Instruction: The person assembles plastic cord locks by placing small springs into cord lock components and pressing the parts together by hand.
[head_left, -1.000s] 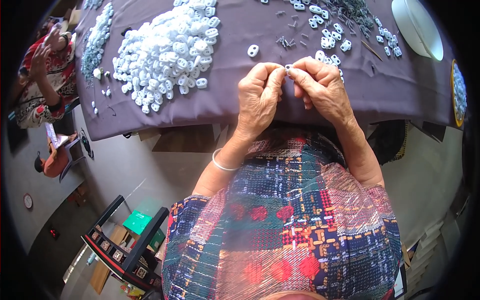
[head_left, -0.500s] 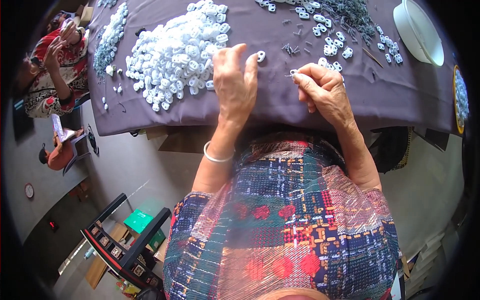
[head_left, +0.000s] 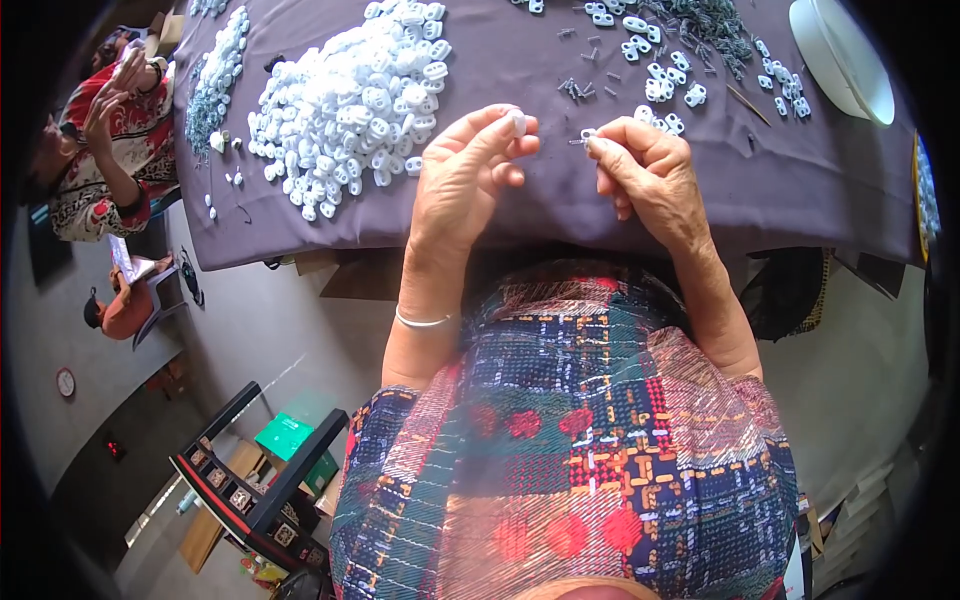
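My left hand [head_left: 462, 175] is closed in a pinch, with a small white plastic piece [head_left: 517, 122] between thumb and index finger. Opposite it, my right hand [head_left: 655, 180] grips another white plastic piece [head_left: 588, 134] at its fingertips, from which a thin grey metal bit sticks out to the left. Beyond my left hand spreads a big heap of white two-hole plastic pieces [head_left: 345, 110], which look like cord locks. Small grey metal bits [head_left: 575, 89], perhaps springs, lie scattered past my right hand, beside several loose white pieces [head_left: 660, 88].
A dark cloth covers the table [head_left: 560, 215]. At the far right are a white basin [head_left: 840, 65], a thin brown stick [head_left: 750, 106] and a dense grey pile [head_left: 705, 35]. Smaller heaps [head_left: 222, 65] lie far left, near another person's hands [head_left: 112, 95].
My left hand has turned and closed its thumb and index finger on a white piece that lay beside it on the cloth. My right hand has barely moved and keeps its piece.
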